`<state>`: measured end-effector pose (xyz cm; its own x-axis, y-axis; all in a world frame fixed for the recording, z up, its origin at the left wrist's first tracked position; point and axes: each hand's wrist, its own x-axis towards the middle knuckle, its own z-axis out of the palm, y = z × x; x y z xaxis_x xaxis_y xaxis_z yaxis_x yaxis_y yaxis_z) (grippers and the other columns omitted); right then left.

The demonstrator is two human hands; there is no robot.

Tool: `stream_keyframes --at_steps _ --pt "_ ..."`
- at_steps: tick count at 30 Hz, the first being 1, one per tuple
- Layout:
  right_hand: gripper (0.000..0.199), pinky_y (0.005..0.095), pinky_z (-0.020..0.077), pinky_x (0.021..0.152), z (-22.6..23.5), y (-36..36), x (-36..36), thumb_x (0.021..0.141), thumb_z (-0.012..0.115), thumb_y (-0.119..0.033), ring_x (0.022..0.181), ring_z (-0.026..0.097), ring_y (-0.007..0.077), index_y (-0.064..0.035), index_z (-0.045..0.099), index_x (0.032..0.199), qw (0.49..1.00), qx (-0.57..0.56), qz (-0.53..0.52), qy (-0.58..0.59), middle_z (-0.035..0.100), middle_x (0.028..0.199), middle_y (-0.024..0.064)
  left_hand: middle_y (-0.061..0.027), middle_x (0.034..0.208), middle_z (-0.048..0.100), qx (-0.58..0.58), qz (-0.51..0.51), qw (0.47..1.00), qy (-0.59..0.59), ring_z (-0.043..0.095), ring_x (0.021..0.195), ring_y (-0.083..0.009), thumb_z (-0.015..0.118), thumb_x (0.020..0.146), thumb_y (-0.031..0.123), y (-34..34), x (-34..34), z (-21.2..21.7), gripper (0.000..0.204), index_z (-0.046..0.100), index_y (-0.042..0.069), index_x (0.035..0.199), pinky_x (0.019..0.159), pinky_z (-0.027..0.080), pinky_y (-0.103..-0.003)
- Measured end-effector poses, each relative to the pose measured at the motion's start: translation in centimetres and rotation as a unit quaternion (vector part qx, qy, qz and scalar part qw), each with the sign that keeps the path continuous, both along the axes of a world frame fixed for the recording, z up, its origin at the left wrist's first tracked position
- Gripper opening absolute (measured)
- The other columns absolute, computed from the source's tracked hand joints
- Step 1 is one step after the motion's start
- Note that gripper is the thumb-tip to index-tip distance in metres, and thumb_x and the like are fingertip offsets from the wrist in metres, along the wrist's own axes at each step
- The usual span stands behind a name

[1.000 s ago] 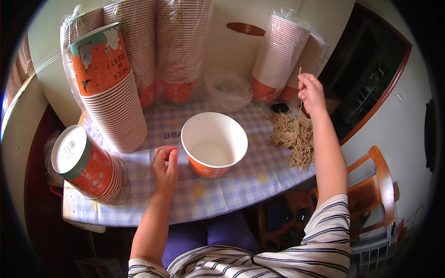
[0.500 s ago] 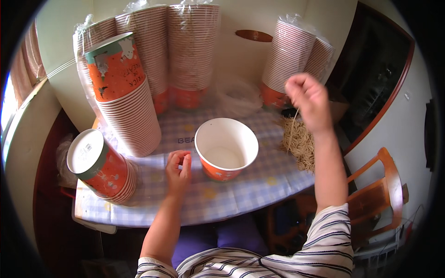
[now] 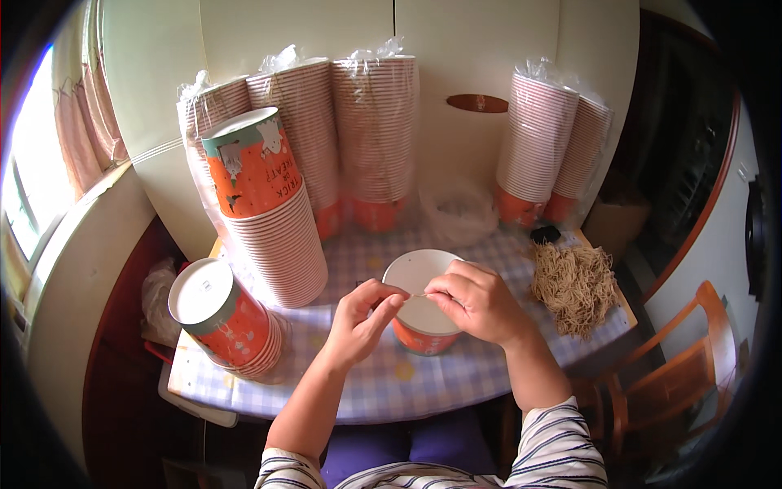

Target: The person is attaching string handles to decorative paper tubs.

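Pinching a thin tan cord (image 3: 418, 295) in my right hand (image 3: 481, 303), I now have my left hand (image 3: 360, 319), which was apart beside the orange paper bucket (image 3: 425, 339) a moment ago, closed on it too, so the strand seems under two-handed control. My forearms angle inward, fingertips nearly meeting over the bucket, which stands upright on the checked tabletop (image 3: 342, 401), a tangled cord pile (image 3: 574, 289) to its right.

Tub (image 3: 423, 341) below left hand (image 3: 358, 316), right hand (image 3: 482, 303): smooth paper. Cord heap (image 3: 574, 289) right of right hand: rough, matt, fibrous. Wrap (image 3: 376, 53) beyond left hand: glossy clear plastic. Chair (image 3: 717, 326) farther right: glossy wood.
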<state>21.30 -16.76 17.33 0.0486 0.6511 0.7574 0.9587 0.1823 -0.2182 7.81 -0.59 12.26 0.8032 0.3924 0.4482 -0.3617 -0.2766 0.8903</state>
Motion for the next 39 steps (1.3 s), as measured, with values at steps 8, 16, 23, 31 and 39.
stream_keyframes --at_steps 8,16,23,31,39 --pt "0.021 0.0378 0.0486 0.064 0.9 0.8 1.1 0.07 0.067 0.002 0.07 0.058 0.0263 -0.0075 0.06 0.086 0.996 0.02 -0.034 -0.078 0.051 0.075 0.0065 -0.0054 0.082 0.066 -0.018 -0.136 0.986 0.1 0.057 0.079 -0.012 0.053 0.096 0.041 1.7 3.0 3.2 0.044 0.069 -0.001 0.096 0.072 0.046 -0.028" --pt "0.021 0.0376 0.0485 0.061 0.4 0.9 2.3 0.072 0.063 0.008 0.07 0.058 0.0271 -0.0044 0.058 0.089 0.999 -0.024 -0.018 0.013 0.051 0.08 0.0089 -0.0046 0.08 0.065 0.008 -0.122 0.984 0.133 0.056 0.076 -0.0111 0.056 0.094 0.041 1.9 4.1 3.4 0.043 0.069 0.0 0.093 0.07 0.046 -0.027" --pt "0.021 0.0343 0.0501 0.061 0.2 0.8 2.9 0.076 0.066 0.006 0.072 0.061 0.0256 -0.0059 0.061 0.092 0.997 -0.06 -0.007 0.047 0.054 0.084 0.0078 -0.0042 0.082 0.065 -0.018 -0.147 0.978 0.149 0.057 0.079 -0.0103 0.058 0.095 0.034 1.9 4.5 2.7 0.036 0.068 -0.001 0.095 0.072 0.046 -0.027" --pt "0.022 0.0353 0.0499 0.061 -0.1 0.8 3.1 0.076 0.065 0.006 0.072 0.061 0.0266 -0.0064 0.06 0.094 0.995 -0.065 0.0 0.069 0.056 0.086 0.0078 -0.0041 0.081 0.066 0.003 -0.142 0.977 0.157 0.06 0.081 -0.0096 0.059 0.094 0.021 1.8 4.2 2.6 0.024 0.068 -0.001 0.095 0.074 0.048 -0.025" --pt "0.02 0.0361 0.0506 0.061 -0.1 0.9 3.2 0.077 0.065 0.005 0.073 0.062 0.0288 -0.0066 0.06 0.093 0.995 -0.067 0.006 0.071 0.057 0.087 0.0085 -0.0024 0.083 0.066 -0.038 -0.141 0.976 0.163 0.058 0.078 -0.0091 0.057 0.095 0.023 2.4 4.2 2.8 0.027 0.068 -0.002 0.097 0.071 0.044 -0.024"
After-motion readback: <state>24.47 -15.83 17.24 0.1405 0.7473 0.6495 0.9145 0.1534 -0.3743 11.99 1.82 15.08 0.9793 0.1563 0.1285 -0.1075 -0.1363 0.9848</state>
